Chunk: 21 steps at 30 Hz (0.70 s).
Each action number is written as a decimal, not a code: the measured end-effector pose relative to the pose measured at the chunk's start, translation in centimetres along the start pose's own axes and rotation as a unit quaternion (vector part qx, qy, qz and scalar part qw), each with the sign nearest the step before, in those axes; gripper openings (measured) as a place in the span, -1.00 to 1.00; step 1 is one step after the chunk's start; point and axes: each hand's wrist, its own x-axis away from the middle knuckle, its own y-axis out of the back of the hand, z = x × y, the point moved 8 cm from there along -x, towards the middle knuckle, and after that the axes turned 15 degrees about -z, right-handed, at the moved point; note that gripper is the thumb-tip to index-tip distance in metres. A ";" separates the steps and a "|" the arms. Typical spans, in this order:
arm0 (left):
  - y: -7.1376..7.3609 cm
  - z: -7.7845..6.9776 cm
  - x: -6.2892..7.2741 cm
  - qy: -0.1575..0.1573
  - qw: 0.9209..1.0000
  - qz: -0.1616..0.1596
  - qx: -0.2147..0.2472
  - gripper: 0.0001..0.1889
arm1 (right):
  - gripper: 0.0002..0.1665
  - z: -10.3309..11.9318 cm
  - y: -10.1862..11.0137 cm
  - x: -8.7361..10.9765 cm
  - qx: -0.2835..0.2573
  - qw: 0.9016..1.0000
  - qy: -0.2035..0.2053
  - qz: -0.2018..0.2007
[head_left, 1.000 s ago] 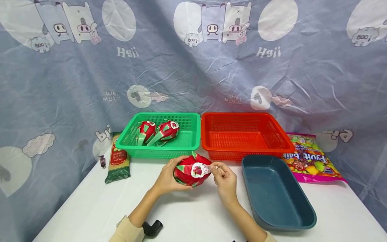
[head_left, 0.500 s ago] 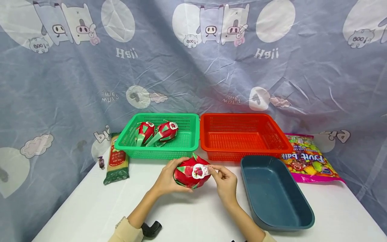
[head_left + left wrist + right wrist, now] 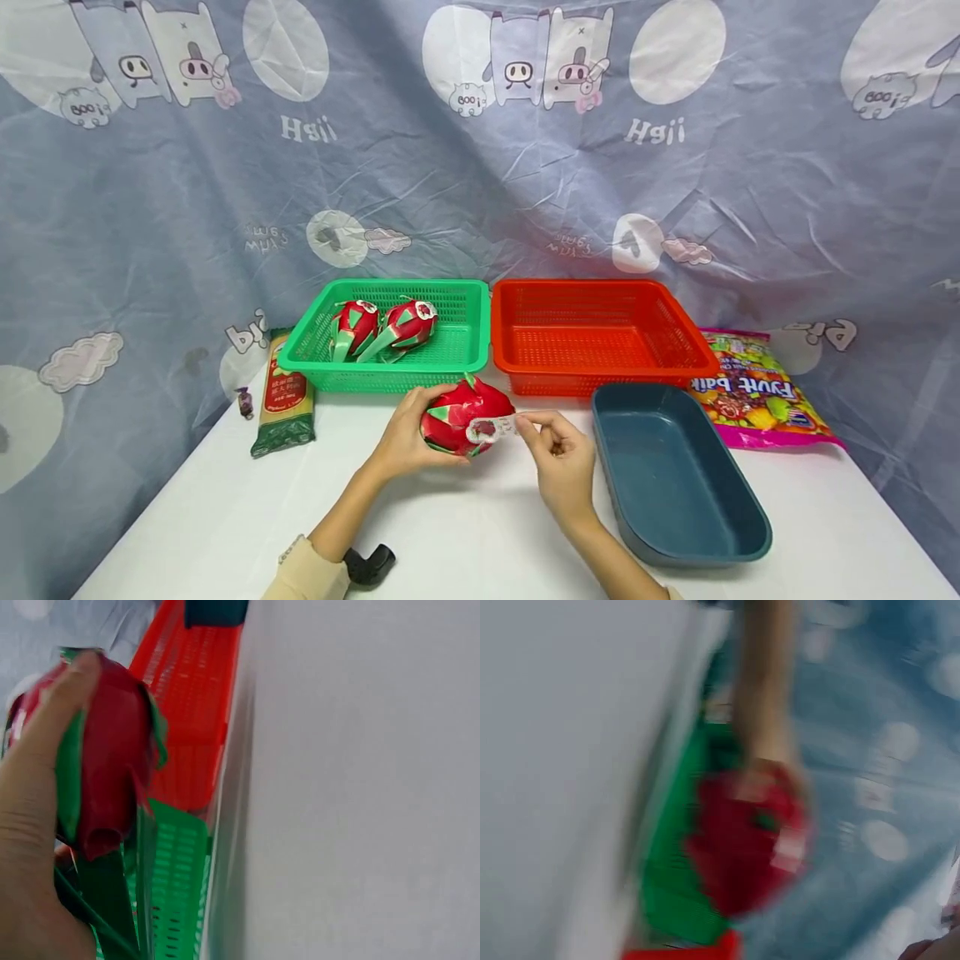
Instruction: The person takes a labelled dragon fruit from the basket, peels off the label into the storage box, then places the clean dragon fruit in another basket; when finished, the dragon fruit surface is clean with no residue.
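Observation:
In the head view my left hand (image 3: 405,435) grips a red dragon fruit (image 3: 463,412) with green scales above the table. A white oval sticker (image 3: 484,430) with a fruit picture is on its right side. The tip of this sticker is pinched between thumb and forefinger of my right hand (image 3: 564,460), pulled out to the right and partly lifted. From the left wrist, the thumb lies along the red fruit (image 3: 116,750), green leaves hanging below. The right wrist view is blurred, with the fruit (image 3: 731,844) under the left hand (image 3: 769,742).
Two more dragon fruits (image 3: 411,323) lie in a green basket (image 3: 457,367). Right of it stand a red basket (image 3: 600,333) and a dark blue tray (image 3: 678,483). A fruit candy bag (image 3: 757,396), a noodle packet (image 3: 287,400) and a small wrapped candy (image 3: 244,403) lie at the sides.
The sticker has bent and come partly away from the fruit as my right hand has drawn slightly off to the right. The left hand has turned the fruit slightly.

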 end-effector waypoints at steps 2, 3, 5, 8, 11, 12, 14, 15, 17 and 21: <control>0.2 0.6 -0.1 0.008 1.000 -0.011 -0.011 0.00 | -0.94 0.9 1.8 -1.3 -0.012 1.000 -0.008 -0.020; 0.4 0.9 -0.1 0.014 1.000 -0.016 -0.015 0.00 | -0.93 1.2 2.9 -2.1 -0.009 0.999 -0.012 -0.029; 0.6 1.0 -0.2 0.023 0.999 -0.023 -0.008 -0.01 | -0.91 1.5 5.3 -4.1 0.042 0.999 -0.012 -0.032; 0.9 0.4 -0.5 0.023 0.999 -0.024 0.012 -0.01 | -0.81 0.9 8.6 -6.8 0.189 0.982 0.009 0.012; 1.1 -0.4 -0.8 0.018 0.999 -0.019 0.023 -0.02 | -0.69 -1.3 11.5 -9.0 0.334 0.940 0.041 0.065; 1.1 -0.5 -0.9 0.019 0.999 -0.019 0.026 -0.02 | -0.66 -2.3 12.3 -9.4 0.364 0.927 0.043 0.085; 1.3 -0.7 -1.0 0.026 0.999 -0.018 0.029 -0.02 | -0.60 -4.6 13.4 -9.8 0.404 0.906 0.047 0.116; 1.4 -0.7 -1.0 0.029 0.999 -0.019 0.032 -0.03 | -0.59 -5.7 13.7 -9.8 0.412 0.901 0.045 0.129; 1.5 -0.7 -1.0 0.033 0.999 -0.020 0.037 -0.02 | -0.57 -7.6 14.0 -9.6 0.425 0.891 0.039 0.155; 1.2 -0.7 -0.6 0.032 0.998 -0.017 0.042 -0.02 | -0.53 -10.7 14.7 -8.5 0.441 0.877 0.015 0.189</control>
